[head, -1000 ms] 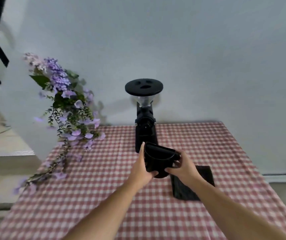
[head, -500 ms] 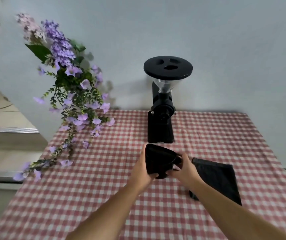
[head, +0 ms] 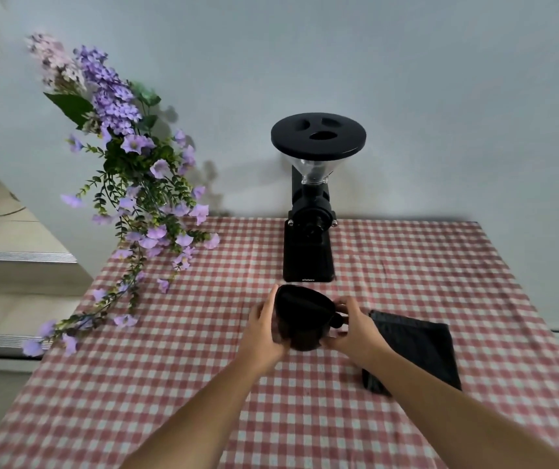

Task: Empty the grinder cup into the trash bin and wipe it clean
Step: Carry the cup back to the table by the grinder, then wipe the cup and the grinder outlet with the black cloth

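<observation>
I observe the left hand wrapped around the left side of the black plastic grinder cup, thumb up near the rim and fingers curled beneath the base. The right hand grips the cup's right side, its fingers closed about the short black handle stub and its thumb lying along the rim. Both hands grasp the cup firmly; neither is slack.

The cup is held between the two hands just above the table, tilted so that its dark mouth faces up and away from me. I cannot tell from this view what lies inside it.

Just right of the right hand, partly hidden by the right forearm, a folded dark grey cloth lies flat on the table, which is covered by a red-and-white checked tablecloth.

Directly beyond the cup, near but apart from it, a black electric coffee grinder stands upright at the table's far edge against the pale wall, carrying a clear funnel hopper under a round black lid.

Well to the left, a spray of purple artificial flowers with green leaves trails down onto the cloth's left corner.
</observation>
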